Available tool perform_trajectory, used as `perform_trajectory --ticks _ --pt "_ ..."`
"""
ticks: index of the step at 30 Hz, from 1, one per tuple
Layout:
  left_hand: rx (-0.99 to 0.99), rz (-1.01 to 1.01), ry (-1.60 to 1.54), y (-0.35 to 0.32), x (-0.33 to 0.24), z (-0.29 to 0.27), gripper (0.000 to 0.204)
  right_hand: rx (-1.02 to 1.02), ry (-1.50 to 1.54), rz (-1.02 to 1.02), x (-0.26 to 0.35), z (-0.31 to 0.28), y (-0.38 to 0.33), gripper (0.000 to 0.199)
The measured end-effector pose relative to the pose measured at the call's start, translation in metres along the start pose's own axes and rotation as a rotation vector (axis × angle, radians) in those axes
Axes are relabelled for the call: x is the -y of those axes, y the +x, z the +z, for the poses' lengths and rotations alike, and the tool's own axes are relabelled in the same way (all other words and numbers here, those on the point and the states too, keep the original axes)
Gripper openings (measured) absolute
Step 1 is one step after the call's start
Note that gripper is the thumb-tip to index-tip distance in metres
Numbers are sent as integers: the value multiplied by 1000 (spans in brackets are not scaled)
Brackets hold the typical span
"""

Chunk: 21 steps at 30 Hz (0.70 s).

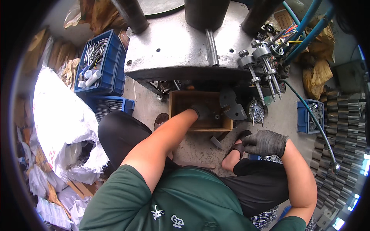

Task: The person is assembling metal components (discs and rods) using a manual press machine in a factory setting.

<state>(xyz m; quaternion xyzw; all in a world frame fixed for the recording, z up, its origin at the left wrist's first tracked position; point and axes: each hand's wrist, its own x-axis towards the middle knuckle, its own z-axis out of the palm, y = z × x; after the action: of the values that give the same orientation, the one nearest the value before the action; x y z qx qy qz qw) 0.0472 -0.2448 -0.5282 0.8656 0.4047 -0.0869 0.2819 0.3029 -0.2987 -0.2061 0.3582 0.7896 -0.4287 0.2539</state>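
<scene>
My left hand (201, 111), in a dark glove, reaches down into an open wooden box (175, 109) on the concrete floor under a grey machine base (173, 50). Its fingers are deep in the box's shadow near a small metal piece (217, 116); whether they grip anything is hidden. My right hand (266, 142), in a grey knit glove, rests on my right knee with nothing in it. A dark round metal disc (233, 104) leans at the box's right side.
Blue crates of metal rods (96, 57) stand at the left next to white sacks (58, 111). A small blue bin of metal parts (310, 115) and rows of grey cylinders (341, 127) lie right. Long bolts (262, 73) and blue hoses (304, 27) hang off the machine.
</scene>
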Motion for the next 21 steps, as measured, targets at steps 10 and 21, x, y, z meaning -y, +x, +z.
perform_trajectory --ticks 10,21 --pt "118 -55 39 1 8 16 58 103 18 89 9 -14 7 47" --pt "-309 -183 -474 37 -19 64 43 -38 89 6 -7 -4 15 40"
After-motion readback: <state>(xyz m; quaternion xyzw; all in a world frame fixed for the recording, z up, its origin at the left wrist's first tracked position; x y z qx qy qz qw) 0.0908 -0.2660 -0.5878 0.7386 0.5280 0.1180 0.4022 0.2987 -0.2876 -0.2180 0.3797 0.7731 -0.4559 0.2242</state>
